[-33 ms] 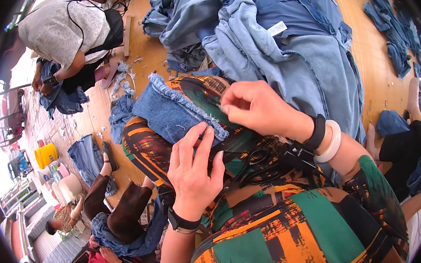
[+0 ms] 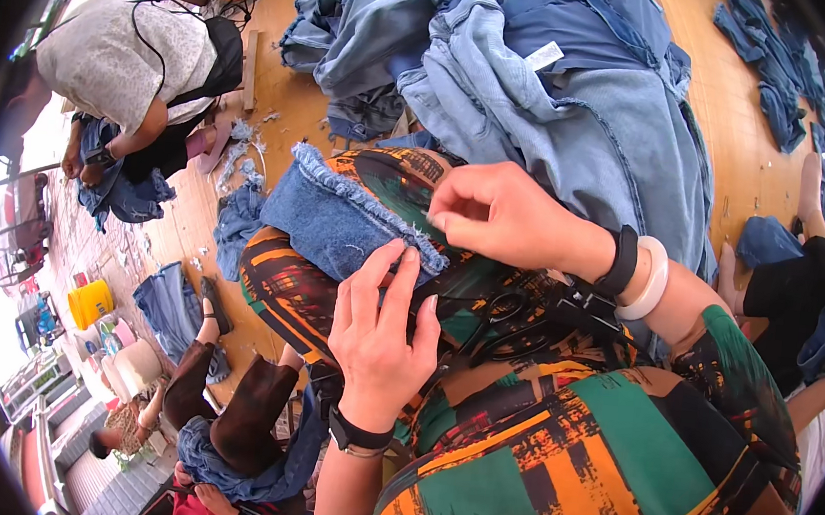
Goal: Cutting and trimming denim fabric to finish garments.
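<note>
Right hand [image 2: 510, 212] shifted very slightly left, toward the frayed edge of the denim piece [image 2: 322, 225]; left hand [image 2: 383, 348] and denim piece show no visible displacement. Denim piece lies on the patterned cloth [image 2: 283, 281] over the wearer's knee, left of the right hand and just far of the left. Its frayed pale edge runs from far left to near right.

Left hand: index and middle fingertips rest on the denim at its right end, fingers extended, thumb spread away to the right. Black wristband [image 2: 358, 436] at that wrist.

Right hand: fingers curled, thumb and index tips narrow, just beside the frayed edge. Cannot tell whether a thread is pinched between them. White bangle [image 2: 648, 278] on the forearm.

Surroundings: large denim heap [image 2: 563, 104] on the far side, beyond the knee. Far left, a co-worker in a pale top [image 2: 126, 51] bends over dark denim [image 2: 123, 198]. Yellow container [image 2: 89, 305] farther out to the left.
</note>
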The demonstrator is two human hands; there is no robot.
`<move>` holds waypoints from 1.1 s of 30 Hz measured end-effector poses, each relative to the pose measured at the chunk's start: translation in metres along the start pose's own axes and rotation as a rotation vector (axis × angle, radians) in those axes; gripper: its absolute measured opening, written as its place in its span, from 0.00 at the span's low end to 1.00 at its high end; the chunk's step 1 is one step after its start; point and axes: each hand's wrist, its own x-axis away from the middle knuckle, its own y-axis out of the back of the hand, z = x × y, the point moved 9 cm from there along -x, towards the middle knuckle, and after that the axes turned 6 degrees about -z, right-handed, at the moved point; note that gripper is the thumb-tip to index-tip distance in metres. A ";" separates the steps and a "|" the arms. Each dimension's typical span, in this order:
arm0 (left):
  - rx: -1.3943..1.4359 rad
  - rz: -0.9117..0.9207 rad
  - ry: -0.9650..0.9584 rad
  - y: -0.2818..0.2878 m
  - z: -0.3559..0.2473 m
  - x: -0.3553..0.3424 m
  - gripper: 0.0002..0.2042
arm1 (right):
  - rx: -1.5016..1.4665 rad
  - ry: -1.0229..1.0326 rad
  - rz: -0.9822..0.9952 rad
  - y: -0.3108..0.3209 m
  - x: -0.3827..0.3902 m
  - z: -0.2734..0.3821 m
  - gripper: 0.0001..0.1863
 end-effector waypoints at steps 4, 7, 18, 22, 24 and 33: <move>-0.044 -0.030 -0.052 0.002 -0.002 0.000 0.22 | -0.002 0.010 0.061 -0.010 0.003 0.011 0.05; -0.056 -0.037 -0.055 0.002 -0.003 0.001 0.22 | 0.023 0.033 0.060 -0.013 0.004 0.011 0.06; -0.045 -0.046 -0.063 0.003 -0.002 0.003 0.20 | 0.113 -0.054 -0.198 0.017 -0.005 -0.007 0.04; -0.033 -0.038 -0.040 0.002 -0.004 0.001 0.21 | -0.055 -0.088 -0.050 0.000 -0.003 -0.003 0.05; -0.012 -0.028 -0.021 0.001 -0.003 0.002 0.21 | -0.019 -0.032 0.042 -0.007 -0.002 0.009 0.06; -0.042 -0.029 -0.033 0.003 -0.005 0.000 0.21 | 0.252 0.289 -0.065 -0.008 -0.003 0.033 0.06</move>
